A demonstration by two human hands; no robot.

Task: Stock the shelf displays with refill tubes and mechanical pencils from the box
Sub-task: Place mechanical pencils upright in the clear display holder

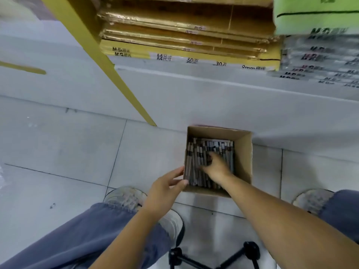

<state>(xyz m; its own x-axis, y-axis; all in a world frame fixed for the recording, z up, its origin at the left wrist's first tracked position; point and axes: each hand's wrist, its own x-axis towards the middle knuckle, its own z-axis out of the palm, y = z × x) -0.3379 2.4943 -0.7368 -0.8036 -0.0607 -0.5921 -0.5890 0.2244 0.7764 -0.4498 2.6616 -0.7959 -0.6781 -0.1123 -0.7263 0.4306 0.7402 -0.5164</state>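
- Since the box [242,152] sits on the floor tiles [77,152] between the person's shoes, both arms reach down to it; the tubes [196,164] lie packed side by side inside, filling its left part, with bare cardboard to the right of the right hand [216,167].
- The right hand is down among the tubes, fingers spread and curling into the pack; whether it has closed on any yet I cannot tell.
- The left hand [165,185] rests open against the box's near left wall, fingers apart, thumb at the corner, steadying rather than clamping.
- By my judgement the tubes are light, stiff and smooth, so a loose handful would likely slide or fan out.
- Best taken as a small bundle around the middle, fingers dug under from one side and thumb over the top, lifted level.
- The box looks light too and may skid on the tiles unless the left hand holds it.
- Beyond the hands stands the white shelf base [213,98], and above it stacked yellow packs [184,35] and grey packs [318,57]; a yellow strip [108,61] slants down to the far left of the box.
- Behind the wrists, a black stand [213,259] lies near the feet, worth avoiding when rising.
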